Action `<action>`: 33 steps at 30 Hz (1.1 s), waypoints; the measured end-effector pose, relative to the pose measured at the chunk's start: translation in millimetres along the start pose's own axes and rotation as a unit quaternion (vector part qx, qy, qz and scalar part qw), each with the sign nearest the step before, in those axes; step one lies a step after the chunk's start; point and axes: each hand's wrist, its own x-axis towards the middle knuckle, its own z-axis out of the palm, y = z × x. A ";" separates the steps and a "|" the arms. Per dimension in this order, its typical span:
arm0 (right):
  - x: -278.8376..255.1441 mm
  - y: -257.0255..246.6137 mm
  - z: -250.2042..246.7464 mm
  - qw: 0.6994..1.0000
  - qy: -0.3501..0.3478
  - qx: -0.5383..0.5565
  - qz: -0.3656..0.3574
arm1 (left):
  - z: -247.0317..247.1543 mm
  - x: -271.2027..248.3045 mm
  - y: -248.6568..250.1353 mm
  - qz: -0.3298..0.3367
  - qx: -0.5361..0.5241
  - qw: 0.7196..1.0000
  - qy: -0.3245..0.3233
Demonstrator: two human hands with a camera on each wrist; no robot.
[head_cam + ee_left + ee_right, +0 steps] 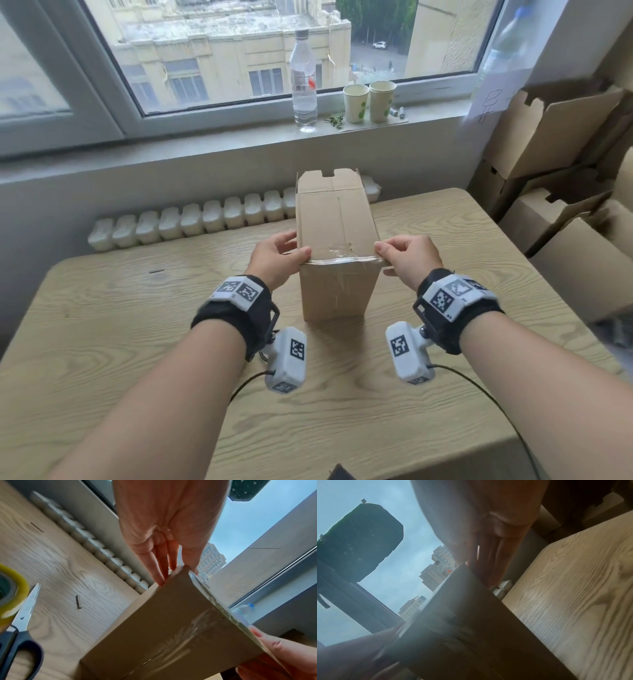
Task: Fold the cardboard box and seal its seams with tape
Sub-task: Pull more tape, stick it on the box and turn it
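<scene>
A brown cardboard box (337,222) lies on the wooden table (137,325), its long side pointing away from me and a flap standing up at the far end. Clear tape (342,259) runs along the near top edge, and more tape (187,630) runs down the near face. My left hand (281,255) grips the near top left corner, thumb on top and fingers along the side (159,566). My right hand (407,258) pinches the taped near top right corner. In the right wrist view the box (462,622) is dark and blurred below the right hand's fingers (488,555).
A yellowish tape roll (10,591) and blue-handled scissors (24,622) lie on the table left of the box. A radiator (205,219) runs behind the table. A bottle (303,78) and two paper cups (368,101) stand on the sill. Cardboard boxes (565,154) are stacked at the right.
</scene>
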 end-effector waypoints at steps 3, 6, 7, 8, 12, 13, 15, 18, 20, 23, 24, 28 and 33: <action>-1.2 -8.2 -7.0 0.990 0.052 -0.115 -0.064 | 3.2 -3.8 14.6 0.047 0.105 0.991 0.069; -6.1 -21.8 -9.4 0.946 0.082 -0.221 -0.225 | 12.1 -14.9 32.0 0.186 0.280 0.931 0.140; -7.3 -26.2 -7.8 0.930 0.057 -0.244 -0.270 | 17.0 -18.7 36.6 0.216 0.306 0.919 0.119; -7.4 -28.5 -5.4 0.917 0.021 -0.267 -0.296 | 22.2 -21.5 39.1 0.231 0.326 0.913 0.082; -6.6 -26.3 1.7 0.879 -0.066 -0.357 -0.309 | 36.7 -21.1 34.7 0.218 0.395 0.892 -0.004; -5.4 -24.7 2.3 0.873 -0.064 -0.365 -0.316 | 37.6 -20.2 33.4 0.217 0.401 0.890 0.004; -2.0 -24.3 3.3 0.864 -0.068 -0.376 -0.327 | 38.8 -18.9 33.7 0.214 0.410 0.887 0.010; 3.4 -27.3 -0.2 0.855 -0.101 -0.383 -0.334 | 37.9 -16.7 36.6 0.221 0.427 0.877 -0.005; 6.8 -26.6 -6.4 0.852 -0.117 -0.382 -0.338 | 35.5 -15.9 35.9 0.230 0.445 0.865 -0.014; 9.0 -22.8 -13.3 0.844 -0.129 -0.391 -0.343 | 28.2 -15.3 29.5 0.242 0.466 0.851 -0.008; 9.2 -22.3 -13.2 0.837 -0.132 -0.401 -0.347 | 26.8 -15.6 29.0 0.244 0.470 0.848 -0.008; 9.8 -23.3 -11.7 0.820 -0.147 -0.440 -0.337 | 26.6 -14.7 35.8 0.237 0.491 0.838 -0.033; 4.2 -30.2 -7.8 0.816 -0.140 -0.456 -0.326 | 27.5 -18.2 38.4 0.216 0.503 0.836 -0.028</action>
